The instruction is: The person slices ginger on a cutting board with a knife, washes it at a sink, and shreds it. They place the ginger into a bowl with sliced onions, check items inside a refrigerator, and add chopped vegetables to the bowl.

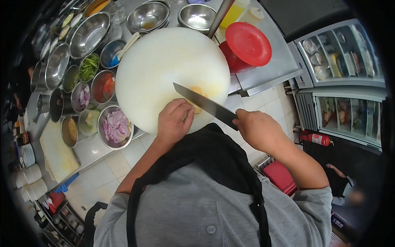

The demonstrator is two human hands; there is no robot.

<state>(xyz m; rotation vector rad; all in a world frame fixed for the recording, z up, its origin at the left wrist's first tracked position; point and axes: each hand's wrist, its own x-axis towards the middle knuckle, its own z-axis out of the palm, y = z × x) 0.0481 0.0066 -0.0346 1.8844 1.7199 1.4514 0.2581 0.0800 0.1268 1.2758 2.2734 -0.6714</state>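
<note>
A large round white cutting board (164, 57) lies in front of me. My right hand (259, 129) is wrapped round the handle of a broad cleaver (207, 108), its blade slanting over the board towards the upper left. My left hand (176, 119) rests on the board's near part, fingers curled against a small pale yellow piece of food (197, 110) beside the blade. More yellowish food (196, 89) shows beyond the blade. Its kind I cannot make out.
Left of the board stand metal bowls of sliced red onion (118, 128), green strips (89, 68) and red pieces (108, 87). A red lidded container (248, 44) stands at the board's right. Further right is a glass-door fridge (349, 115). Another person (339, 183) is at lower right.
</note>
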